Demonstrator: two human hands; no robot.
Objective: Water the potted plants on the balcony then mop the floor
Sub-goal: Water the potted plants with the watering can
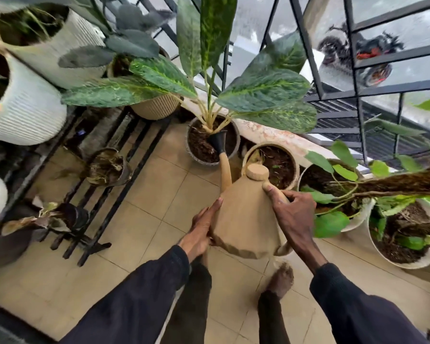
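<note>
I'm on the watering step; the mopping has not begun. My right hand point(293, 214) is curled round the handle of the tan watering can point(243, 219). My left hand point(201, 229) lies with straight fingers pressed flat against the can's left side and lower edge, steadying its weight. The can is tipped forward, and its black spout head point(219, 142) hangs over the soil of the grey pot point(190, 150) that holds the big speckled-leaf plant point(263, 90). That pot stands at the far edge of the tiled floor point(144, 194), against the low ledge point(271, 135) under the railing. I cannot tell whether water is coming out.

Next, I judge, I should level the can and swing the spout right to the neighbouring tan pot point(294, 167), just beside this one along the same ledge. That means keeping the spout low under the broad leaves and the flat hand firm, so nothing spills on the tiles.
</note>
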